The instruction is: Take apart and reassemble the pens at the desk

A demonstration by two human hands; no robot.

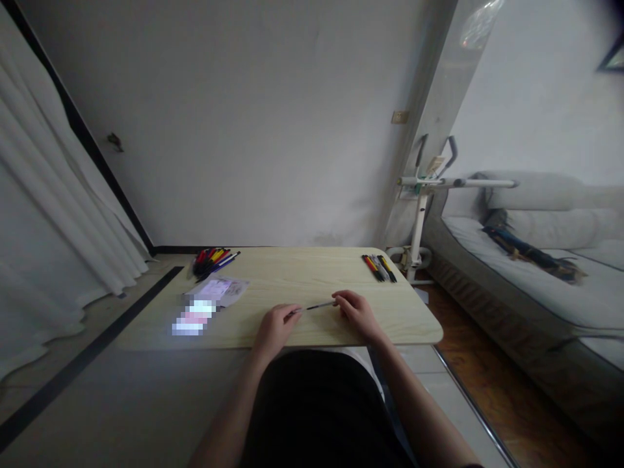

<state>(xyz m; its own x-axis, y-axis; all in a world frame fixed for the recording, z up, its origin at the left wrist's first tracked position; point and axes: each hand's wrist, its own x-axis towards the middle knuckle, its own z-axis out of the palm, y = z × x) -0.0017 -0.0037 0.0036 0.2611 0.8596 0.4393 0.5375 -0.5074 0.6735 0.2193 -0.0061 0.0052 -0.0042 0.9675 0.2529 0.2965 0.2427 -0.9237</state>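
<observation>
A thin dark pen (316, 306) is held level just above the light wooden table (312, 273), one end in each hand. My left hand (275, 327) pinches its left end with curled fingers. My right hand (357, 311) grips the right end, fingers closed. A pile of red, yellow, blue and black pens (213, 260) lies at the table's far left. A smaller row of pens (379, 267) lies at the far right. Both hands are near the table's front edge.
Papers (220, 290) lie on the table's left side, one part blurred out. A white curtain (53, 214) hangs at the left. A white metal frame (420, 214) and a grey sofa (536, 260) stand to the right. My dark-clothed lap is below the table.
</observation>
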